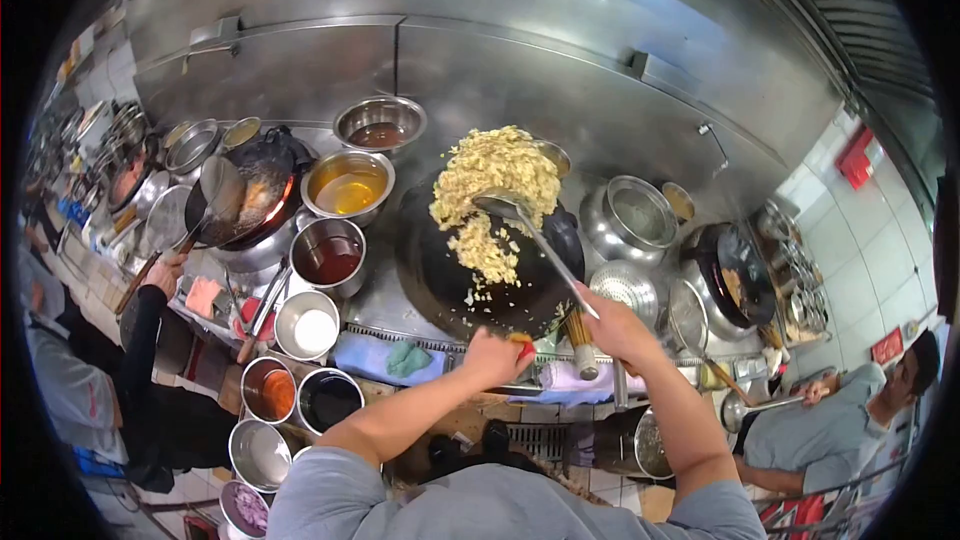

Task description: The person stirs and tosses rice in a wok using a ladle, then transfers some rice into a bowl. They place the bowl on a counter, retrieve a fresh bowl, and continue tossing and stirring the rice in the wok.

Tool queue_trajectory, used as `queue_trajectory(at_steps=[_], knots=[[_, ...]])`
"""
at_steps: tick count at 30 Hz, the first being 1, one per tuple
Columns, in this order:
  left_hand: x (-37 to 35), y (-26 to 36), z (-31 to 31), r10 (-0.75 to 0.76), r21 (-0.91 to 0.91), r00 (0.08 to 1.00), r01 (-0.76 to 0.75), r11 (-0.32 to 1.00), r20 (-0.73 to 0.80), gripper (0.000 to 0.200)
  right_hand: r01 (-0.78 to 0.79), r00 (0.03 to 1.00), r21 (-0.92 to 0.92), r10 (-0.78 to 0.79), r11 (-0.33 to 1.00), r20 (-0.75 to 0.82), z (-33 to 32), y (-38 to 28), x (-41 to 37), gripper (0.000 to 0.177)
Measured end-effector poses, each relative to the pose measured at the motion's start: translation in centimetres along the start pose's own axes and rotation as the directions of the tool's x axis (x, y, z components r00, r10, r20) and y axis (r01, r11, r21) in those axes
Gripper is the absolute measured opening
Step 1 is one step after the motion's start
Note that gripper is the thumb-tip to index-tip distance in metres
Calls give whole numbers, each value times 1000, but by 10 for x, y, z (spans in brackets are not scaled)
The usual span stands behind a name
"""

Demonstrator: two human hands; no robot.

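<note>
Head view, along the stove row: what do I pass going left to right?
Small black wok at far left → round steel bowl of amber oil → large black wok of yellow fried rice → shiny steel pot → black wok at far right.

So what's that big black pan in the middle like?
The pan is big, round and deep, black all over, and looks like dark metal. It sits tipped up on the steel stove, its inside facing the camera. Yellow crumbly food heaps at its far side, above the rim, with bits scattered inside. The left hand clutches its near edge, where something red shows. A metal ladle in the right hand reaches into the food.
</note>
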State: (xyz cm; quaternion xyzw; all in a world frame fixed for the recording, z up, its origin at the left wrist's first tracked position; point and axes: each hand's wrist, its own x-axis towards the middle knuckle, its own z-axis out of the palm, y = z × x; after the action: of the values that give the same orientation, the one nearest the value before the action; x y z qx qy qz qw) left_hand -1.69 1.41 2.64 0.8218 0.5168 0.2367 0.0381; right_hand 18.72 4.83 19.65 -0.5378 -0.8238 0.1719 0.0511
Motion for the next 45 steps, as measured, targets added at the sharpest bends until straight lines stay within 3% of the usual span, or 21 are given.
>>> queue_trajectory(at_steps=[2,3,4,7,9,11,17,19,21,24,27,28,29,31,33,36,39,40,41,43,45], knots=[[28,-25,-7,30,64,995,-24,998,-94,40,-89,996,166,85,982,32,-28,-8,-23,59],[39,-44,4,20,8,995,-19,1000,-93,39,155,985,164,-140,974,-101,-26,18,-28,60],[46,-57,4,-30,22,999,30,999,-22,37,-242,967,454,174,858,187,-65,-17,-46,61],[52,-65,15,-152,74,988,151,986,9,34,-233,972,742,136,629,190,-106,-37,-85,64],[43,-49,25,-234,98,972,235,967,-22,37,-115,993,975,63,192,104,-127,-48,-110,69],[12,-13,16,-211,14,948,220,975,-237,48,0,999,1000,-38,-13,0,-125,-42,-123,71],[-131,43,16,-436,-291,892,451,843,119,41,-305,949,502,-302,-809,91,-10,27,-58,61],[-190,30,61,-629,-304,596,800,516,500,41,-317,939,398,-224,-861,262,63,49,0,44],[-251,26,83,-678,-446,470,865,227,566,43,-461,860,569,-184,-681,477,151,95,73,23],[-352,11,140,-732,-245,450,893,377,512,41,-400,916,916,-28,-18,400,139,131,148,20],[-469,17,199,-731,66,403,852,519,551,38,-274,947,611,97,743,306,37,132,167,29],[-473,34,195,-734,60,393,860,506,554,38,39,995,285,-63,958,75,12,140,167,34],[-475,65,178,-775,4,287,937,351,563,38,300,948,-146,-312,943,-67,-10,141,161,40],[-473,119,178,-798,-53,154,987,152,583,39,248,962,-412,-271,877,1,-64,117,130,48],[-477,168,193,-855,-403,143,912,-82,499,40,214,962,-530,-272,821,-33,-81,112,108,58],[-453,220,225,-884,-382,-7,900,-209,468,41,138,980,-551,-33,823,196,-24,151,137,57],[-438,252,266,-859,-323,-167,878,-353,483,40,267,924,-351,-135,897,359,71,110,133,44],[-433,264,270,-852,-319,-191,869,-377,488,38,521,841,-103,-490,847,227,136,150,168,44],[-429,272,273,-845,-318,-215,858,-402,489,36,-20,814,431,-236,902,531,109,99,149,47],[-423,271,270,-841,-327,-266,832,-447,471,32,-591,708,803,-430,74,560,85,81,138,44],[-419,267,257,-836,-334,-314,810,-483,449,28,-785,614,358,-710,-506,343,96,107,137,38]])
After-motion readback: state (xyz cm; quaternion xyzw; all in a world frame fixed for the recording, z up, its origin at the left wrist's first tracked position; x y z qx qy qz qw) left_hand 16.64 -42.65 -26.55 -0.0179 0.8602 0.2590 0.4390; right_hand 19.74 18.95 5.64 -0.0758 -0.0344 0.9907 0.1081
